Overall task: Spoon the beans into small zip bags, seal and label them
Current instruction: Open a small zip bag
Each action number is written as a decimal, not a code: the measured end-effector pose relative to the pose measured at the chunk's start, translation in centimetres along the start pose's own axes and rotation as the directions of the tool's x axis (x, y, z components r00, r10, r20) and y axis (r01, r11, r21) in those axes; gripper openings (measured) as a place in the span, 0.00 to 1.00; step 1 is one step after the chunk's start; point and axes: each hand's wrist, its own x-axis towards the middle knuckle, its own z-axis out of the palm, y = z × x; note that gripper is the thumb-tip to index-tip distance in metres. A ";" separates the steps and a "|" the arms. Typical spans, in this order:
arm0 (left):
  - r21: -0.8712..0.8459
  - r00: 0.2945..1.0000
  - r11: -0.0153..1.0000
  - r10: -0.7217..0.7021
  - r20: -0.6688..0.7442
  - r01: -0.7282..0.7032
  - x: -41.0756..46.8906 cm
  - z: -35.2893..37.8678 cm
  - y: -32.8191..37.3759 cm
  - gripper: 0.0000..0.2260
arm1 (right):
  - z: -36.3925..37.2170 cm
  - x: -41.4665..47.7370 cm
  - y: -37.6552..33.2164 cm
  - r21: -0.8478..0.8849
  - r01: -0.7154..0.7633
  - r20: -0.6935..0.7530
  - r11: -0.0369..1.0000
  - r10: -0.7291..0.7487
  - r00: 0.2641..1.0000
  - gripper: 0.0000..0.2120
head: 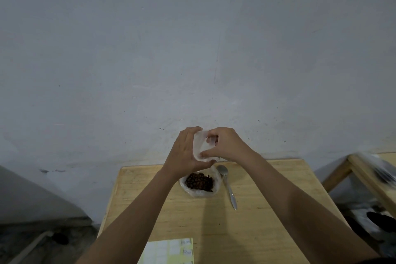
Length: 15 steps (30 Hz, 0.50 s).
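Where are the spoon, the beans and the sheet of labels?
spoon (229, 188): head view, on the middle of its handle.
beans (199, 181): head view, on the middle of the pile.
sheet of labels (169, 252): head view, on its pale middle.

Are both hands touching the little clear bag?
Touching. The head view shows the left hand holding the small zip bag along its left edge, while the right hand pinches it from the right.
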 end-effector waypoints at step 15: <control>0.070 0.954 0.951 -0.300 0.001 0.300 -2.9 1.1 -5.6 0.42 | 9.7 -0.8 15.8 0.348 -0.333 -0.210 0.877 0.418 0.884 0.08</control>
